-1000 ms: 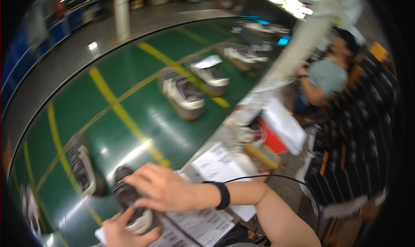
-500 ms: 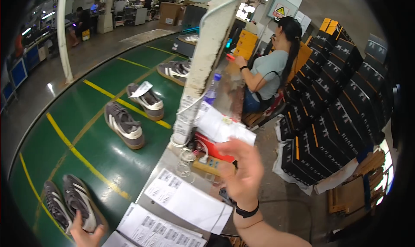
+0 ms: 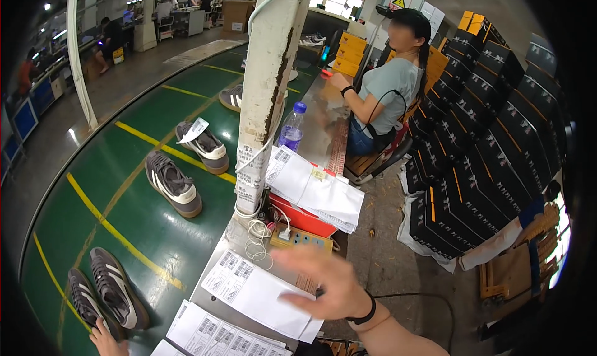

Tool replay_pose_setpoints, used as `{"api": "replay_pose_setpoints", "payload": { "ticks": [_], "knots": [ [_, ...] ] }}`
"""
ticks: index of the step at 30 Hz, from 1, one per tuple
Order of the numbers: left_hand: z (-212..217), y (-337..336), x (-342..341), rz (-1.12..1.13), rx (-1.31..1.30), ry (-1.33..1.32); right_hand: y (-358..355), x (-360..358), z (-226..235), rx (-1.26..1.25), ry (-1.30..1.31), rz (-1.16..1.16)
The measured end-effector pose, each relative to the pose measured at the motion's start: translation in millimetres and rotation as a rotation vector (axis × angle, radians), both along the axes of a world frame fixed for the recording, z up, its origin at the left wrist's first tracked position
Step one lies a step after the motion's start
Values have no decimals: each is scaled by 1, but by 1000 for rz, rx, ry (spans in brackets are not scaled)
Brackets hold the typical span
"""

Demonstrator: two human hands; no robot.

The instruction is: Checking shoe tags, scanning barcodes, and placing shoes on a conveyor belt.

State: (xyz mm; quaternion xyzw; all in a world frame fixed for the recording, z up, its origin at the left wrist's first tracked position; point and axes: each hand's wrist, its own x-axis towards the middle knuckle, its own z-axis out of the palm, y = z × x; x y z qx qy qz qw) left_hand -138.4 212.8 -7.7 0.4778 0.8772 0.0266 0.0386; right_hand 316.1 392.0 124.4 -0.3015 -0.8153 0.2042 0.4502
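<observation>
Left hand (image 3: 107, 341) touched a shoe (image 3: 87, 297) at its heel (can't tell if gripped), toward the belt's (image 3: 186, 247) worktop-side edge; right hand (image 3: 333, 286), half open, held nothing above the sheet (image 3: 258, 287).

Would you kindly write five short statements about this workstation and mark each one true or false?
1. The left hand is at the leftmost shoe. True.
2. The right hand is gripping a shoe. False: it is spread above the paper sheets, with no shoe in it.
3. A bottle of purple liquid stands right of the pillar. True.
4. The surface under the shoes is blue. False: the surface is green.
5. A white slip lies on one shoe. True.
</observation>
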Motion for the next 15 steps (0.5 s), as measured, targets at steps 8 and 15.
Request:
{"api": "replay_pose_setpoints", "payload": {
  "ticks": [8,15],
  "knots": [
    [-9,40,-2,-332,335,27,-6,-13,-40,-320,-130,-103],
    [5,60,3,-326,-84,-114,-25,-26,-54,-250,-272,-95]
  ]
}}
